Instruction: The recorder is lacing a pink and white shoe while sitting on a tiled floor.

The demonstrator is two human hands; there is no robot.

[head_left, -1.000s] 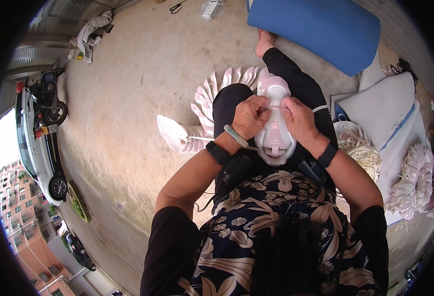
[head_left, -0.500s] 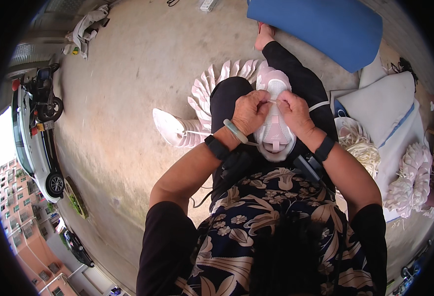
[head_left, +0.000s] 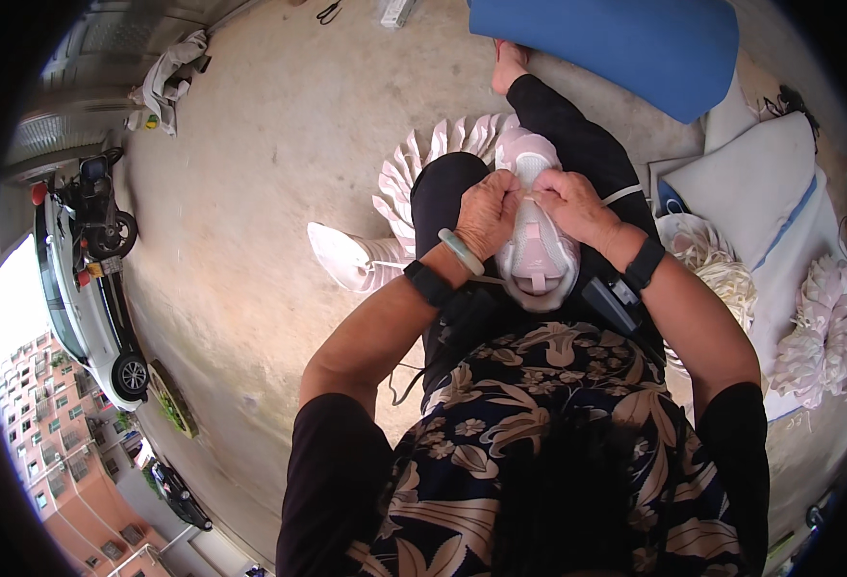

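A pink-and-white shoe upper [head_left: 539, 262] rests across my lap, its pink heel tab nearest me. Over its lacing area, my left hand [head_left: 487, 213] is closed in a pinch at the left edge. My right hand [head_left: 577, 206] pinches on the opposite side, fingers bent over the upper. Both hold a thin white shoelace [head_left: 527, 196], whose short middle stretch shows between the fingertips. A loose lace end [head_left: 622, 193] sticks out beyond my right hand. The fingertips partly cover the lace holes.
A curved row of pink-and-white uppers [head_left: 391, 192] lies left of my knee. At right are a bundle of cream laces [head_left: 726, 300], more uppers [head_left: 816, 327] and a pale sheet [head_left: 745, 197]. A blue sheet [head_left: 606, 53] lies ahead; a white car [head_left: 69, 298] stands far left.
My right hand has turned inward and come nearer my left, so less lace shows between them. The shoe upper stays on my lap; the whole view has shifted slightly.
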